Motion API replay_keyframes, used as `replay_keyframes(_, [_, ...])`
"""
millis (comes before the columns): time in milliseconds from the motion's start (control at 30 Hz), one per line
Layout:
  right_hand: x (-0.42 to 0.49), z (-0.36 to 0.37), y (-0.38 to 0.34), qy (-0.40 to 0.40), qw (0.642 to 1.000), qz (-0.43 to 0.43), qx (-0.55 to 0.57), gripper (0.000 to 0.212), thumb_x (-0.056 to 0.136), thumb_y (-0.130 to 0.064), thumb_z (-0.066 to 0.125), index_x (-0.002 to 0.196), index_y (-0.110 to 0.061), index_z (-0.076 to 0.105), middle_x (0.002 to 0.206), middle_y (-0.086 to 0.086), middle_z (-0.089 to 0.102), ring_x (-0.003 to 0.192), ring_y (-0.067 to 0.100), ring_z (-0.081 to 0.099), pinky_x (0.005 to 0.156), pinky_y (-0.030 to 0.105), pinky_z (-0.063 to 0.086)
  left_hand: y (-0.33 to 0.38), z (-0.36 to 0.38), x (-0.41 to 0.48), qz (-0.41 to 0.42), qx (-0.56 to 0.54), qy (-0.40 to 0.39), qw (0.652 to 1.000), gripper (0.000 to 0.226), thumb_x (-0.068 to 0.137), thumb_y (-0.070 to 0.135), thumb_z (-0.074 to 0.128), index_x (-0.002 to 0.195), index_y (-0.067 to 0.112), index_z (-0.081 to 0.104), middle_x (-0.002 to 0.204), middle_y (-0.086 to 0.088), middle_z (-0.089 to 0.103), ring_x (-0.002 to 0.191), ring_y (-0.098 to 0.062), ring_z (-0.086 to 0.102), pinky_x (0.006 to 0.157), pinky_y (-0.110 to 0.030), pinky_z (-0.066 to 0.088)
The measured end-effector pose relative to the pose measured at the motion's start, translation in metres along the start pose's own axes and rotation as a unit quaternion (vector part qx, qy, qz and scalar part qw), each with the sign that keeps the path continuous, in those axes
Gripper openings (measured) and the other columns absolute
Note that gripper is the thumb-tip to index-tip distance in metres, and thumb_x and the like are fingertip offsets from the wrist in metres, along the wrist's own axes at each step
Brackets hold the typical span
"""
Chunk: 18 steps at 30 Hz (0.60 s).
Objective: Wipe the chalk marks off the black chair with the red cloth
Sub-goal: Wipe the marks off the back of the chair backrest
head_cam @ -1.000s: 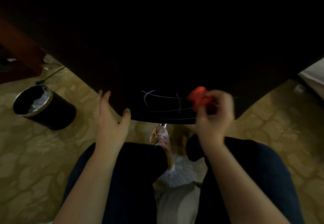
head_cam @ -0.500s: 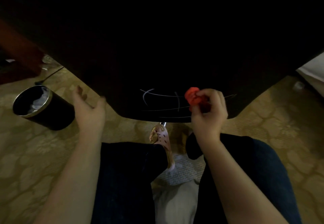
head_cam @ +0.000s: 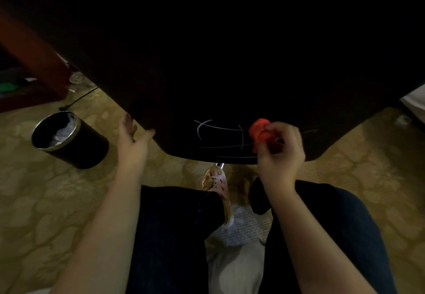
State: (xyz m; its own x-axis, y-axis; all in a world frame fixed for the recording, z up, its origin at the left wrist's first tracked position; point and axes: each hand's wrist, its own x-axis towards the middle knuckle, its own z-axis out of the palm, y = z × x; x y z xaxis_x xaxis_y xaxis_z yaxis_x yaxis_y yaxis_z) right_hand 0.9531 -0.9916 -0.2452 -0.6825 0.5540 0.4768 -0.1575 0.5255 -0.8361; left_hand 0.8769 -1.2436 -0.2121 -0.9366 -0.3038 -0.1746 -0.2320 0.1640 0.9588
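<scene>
**Soft cloth, wadded for wiping**

The right hand (head_cam: 280, 153) clenches the red cloth (head_cam: 261, 130), which looks light and limp, so it is best gripped bunched. The left hand (head_cam: 132, 139), fingers relaxed, touches the edge of the black chair (head_cam: 230, 63). Between the hands lie the chalk marks (head_cam: 220, 137).

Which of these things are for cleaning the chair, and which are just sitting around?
For the job:
- black chair
- chalk marks on it
- red cloth
- right hand, gripping the cloth
- left hand, at the chair's edge

Just sitting around:
- black bin
- pink slipper
- cable on the carpet
</scene>
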Motion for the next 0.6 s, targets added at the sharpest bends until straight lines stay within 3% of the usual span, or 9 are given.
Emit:
replay_keyframes(67, [0.002, -0.01, 0.008, -0.016, 0.999, -0.029, -0.01, 0.033, 0.077, 0.006, 0.072, 0.101, -0.015, 0.063, 0.104, -0.005, 0.057, 0.098, -0.006, 0.053, 0.082, 0.016, 0.047, -0.001, -0.003, 0.002, -0.001, -0.002, -0.009, 1.0, 0.078, 0.093, 0.018, 0.062, 0.154, 0.042, 0.019, 0.155, 0.016, 0.033, 0.139, -0.01, 0.036, 0.117, -0.046, 0.03])
replay_keyframes(100, [0.006, -0.018, 0.015, 0.007, 1.0, -0.015, -0.009, 0.034, 0.079, 0.0, 0.072, 0.104, -0.021, 0.061, 0.106, -0.005, 0.058, 0.1, 0.0, 0.056, 0.083, 0.027, 0.052, 0.0, -0.004, 0.002, 0.001, -0.001, -0.016, 1.0, 0.079, 0.093, 0.019, 0.062, 0.154, 0.044, 0.017, 0.155, 0.017, 0.033, 0.138, -0.01, 0.036, 0.116, -0.046, 0.031])
replay_keyframes(167, [0.017, -0.037, 0.023, 0.097, 0.993, 0.065, 0.012, 0.029, 0.082, -0.013, 0.067, 0.102, -0.031, 0.056, 0.107, -0.003, 0.059, 0.099, 0.016, 0.062, 0.08, 0.045, 0.056, -0.001, -0.004, 0.003, 0.009, 0.005, -0.024, 1.0, 0.082, 0.091, 0.021, 0.064, 0.153, 0.048, 0.017, 0.153, 0.019, 0.034, 0.135, -0.012, 0.04, 0.114, -0.047, 0.034])
replay_keyframes(200, [0.023, -0.045, 0.025, 0.146, 0.984, 0.102, 0.034, 0.025, 0.083, -0.016, 0.065, 0.098, -0.033, 0.055, 0.105, -0.003, 0.06, 0.097, 0.018, 0.062, 0.078, 0.048, 0.056, -0.001, -0.003, 0.004, 0.011, 0.005, -0.024, 1.0, 0.082, 0.091, 0.022, 0.064, 0.152, 0.048, 0.017, 0.151, 0.02, 0.035, 0.132, -0.012, 0.043, 0.112, -0.047, 0.036])
replay_keyframes(267, [0.035, -0.053, 0.024, 0.214, 0.965, 0.138, 0.07, 0.028, 0.083, -0.008, 0.063, 0.093, -0.033, 0.052, 0.099, -0.007, 0.058, 0.09, 0.013, 0.06, 0.077, 0.045, 0.056, 0.0, -0.002, 0.004, 0.011, -0.002, -0.02, 1.0, 0.079, 0.092, 0.019, 0.063, 0.152, 0.046, 0.02, 0.147, 0.021, 0.039, 0.129, -0.012, 0.047, 0.111, -0.046, 0.037])
replay_keyframes(333, [0.036, -0.045, 0.017, 0.232, 0.957, 0.152, 0.083, 0.03, 0.082, 0.001, 0.06, 0.094, -0.025, 0.053, 0.097, -0.006, 0.058, 0.086, 0.007, 0.058, 0.076, 0.035, 0.055, 0.001, -0.003, 0.003, 0.01, -0.013, -0.012, 1.0, 0.074, 0.093, 0.016, 0.061, 0.151, 0.043, 0.024, 0.146, 0.019, 0.041, 0.13, -0.011, 0.046, 0.112, -0.044, 0.037])
replay_keyframes(467, [0.011, -0.007, -0.002, 0.157, 0.973, 0.153, 0.078, 0.031, 0.083, 0.001, 0.065, 0.103, -0.021, 0.056, 0.106, -0.001, 0.06, 0.098, 0.013, 0.061, 0.085, 0.036, 0.055, 0.003, -0.006, -0.002, 0.019, -0.015, 0.006, 1.0, 0.063, 0.095, 0.011, 0.056, 0.147, 0.038, 0.035, 0.147, 0.014, 0.042, 0.136, -0.008, 0.037, 0.115, -0.043, 0.033])
replay_keyframes(600, [-0.005, 0.01, -0.014, 0.023, 0.996, 0.073, 0.041, 0.032, 0.081, 0.005, 0.069, 0.102, -0.017, 0.06, 0.106, -0.001, 0.058, 0.098, 0.009, 0.057, 0.084, 0.028, 0.052, 0.002, -0.005, -0.011, 0.022, -0.006, 0.022, 1.0, 0.057, 0.094, 0.013, 0.057, 0.141, 0.04, 0.042, 0.142, 0.015, 0.048, 0.127, -0.005, 0.043, 0.112, -0.042, 0.035])
